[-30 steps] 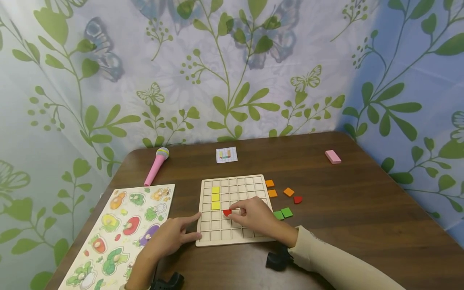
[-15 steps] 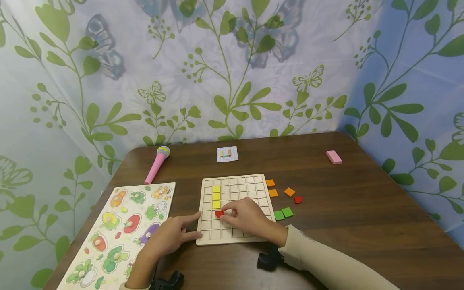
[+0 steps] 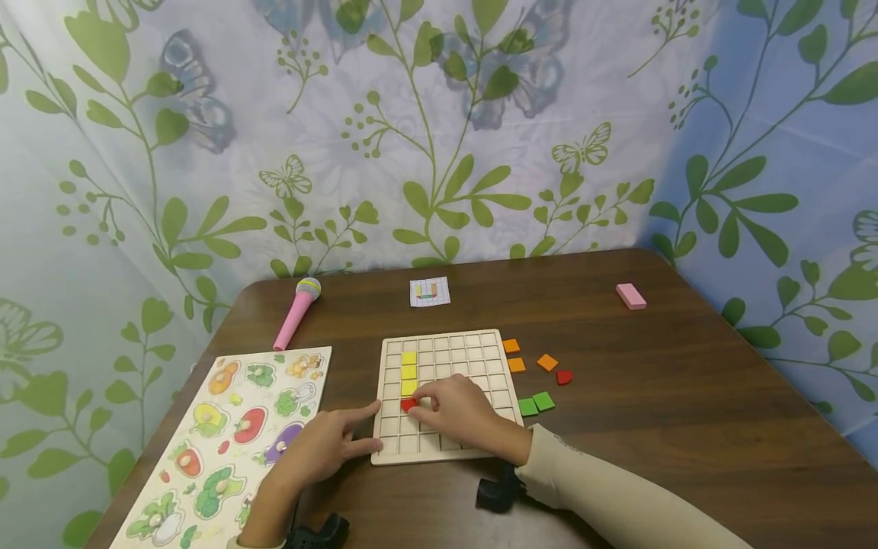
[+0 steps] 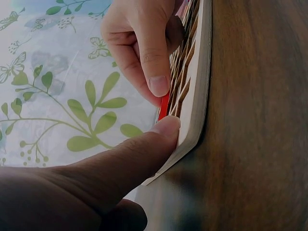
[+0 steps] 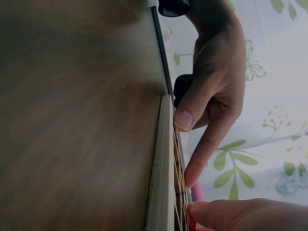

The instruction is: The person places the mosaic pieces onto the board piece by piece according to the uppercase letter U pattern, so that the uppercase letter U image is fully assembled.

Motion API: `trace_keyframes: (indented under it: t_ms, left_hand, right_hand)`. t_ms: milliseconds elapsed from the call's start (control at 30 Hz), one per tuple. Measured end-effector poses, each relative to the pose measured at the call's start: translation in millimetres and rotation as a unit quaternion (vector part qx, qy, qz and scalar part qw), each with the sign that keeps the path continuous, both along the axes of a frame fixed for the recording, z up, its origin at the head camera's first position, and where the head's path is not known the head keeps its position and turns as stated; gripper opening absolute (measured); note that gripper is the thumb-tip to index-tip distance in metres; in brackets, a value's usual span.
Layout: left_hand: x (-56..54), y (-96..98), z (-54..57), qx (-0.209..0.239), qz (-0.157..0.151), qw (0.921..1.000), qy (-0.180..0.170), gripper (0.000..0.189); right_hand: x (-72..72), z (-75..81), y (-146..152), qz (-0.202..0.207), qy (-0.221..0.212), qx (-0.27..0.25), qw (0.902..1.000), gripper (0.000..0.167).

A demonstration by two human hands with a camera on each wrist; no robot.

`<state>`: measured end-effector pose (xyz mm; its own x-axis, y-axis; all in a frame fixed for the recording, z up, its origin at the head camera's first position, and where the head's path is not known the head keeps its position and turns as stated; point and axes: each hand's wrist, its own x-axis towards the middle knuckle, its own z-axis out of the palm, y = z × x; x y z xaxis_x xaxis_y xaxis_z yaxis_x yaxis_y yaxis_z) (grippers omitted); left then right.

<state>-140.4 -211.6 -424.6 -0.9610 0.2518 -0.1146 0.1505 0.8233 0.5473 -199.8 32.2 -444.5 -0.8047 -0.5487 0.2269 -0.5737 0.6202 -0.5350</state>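
Observation:
A wooden grid board (image 3: 480,358) lies on the table with a column of yellow square tiles (image 3: 408,372) in its cells. Just below that column, my right hand (image 3: 456,412) pinches a red tile (image 3: 408,405) with one rounded side between thumb and index finger. In the left wrist view the red tile (image 4: 164,107) stands at the grid's surface under the fingertips. My left hand (image 3: 325,446) rests thumb and index finger, spread apart, on the board's left edge; the right wrist view shows this left hand (image 5: 214,94) too.
Right of the board lie orange tiles (image 3: 546,362), another red tile (image 3: 564,377) and green tiles (image 3: 543,401). A vegetable puzzle board (image 3: 226,450) is at left, a pink toy microphone (image 3: 295,316) behind it. Farther back are a pattern card (image 3: 430,292) and a pink block (image 3: 631,296).
My right hand has carried the red tile leftward across the grid to the cell below the yellow column. The left hand has stayed at the board's edge.

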Motion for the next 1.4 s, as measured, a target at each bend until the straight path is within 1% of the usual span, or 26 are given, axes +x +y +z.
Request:
trace_keyframes:
  t_ms: [267, 533, 1133, 1400]
  left_hand:
    - [0.8, 0.2, -0.3, 0.003, -0.001, 1.0000, -0.003, 0.064]
    - [1.6, -0.1, -0.2, 0.002, 0.000, 1.0000, 0.000, 0.065]
    - [1.0, 0.2, 1.4, 0.006, 0.000, 1.0000, 0.000, 0.064]
    - [2.0, -0.1, 1.5, 0.008, -0.002, 1.0000, 0.003, 0.065]
  right_hand:
    - [0.2, -2.3, -3.1, -0.017, 0.018, 0.019, 0.9995, 0.025]
    - [-0.9, -5.4, -3.9, -0.019, 0.038, 0.022, 0.9989, 0.024]
    - [-1.2, -4.0, -3.7, -0.018, 0.028, 0.013, 0.9994, 0.023]
    - [-2.4, -5.9, -2.9, -0.017, 0.028, 0.009, 0.9994, 0.021]
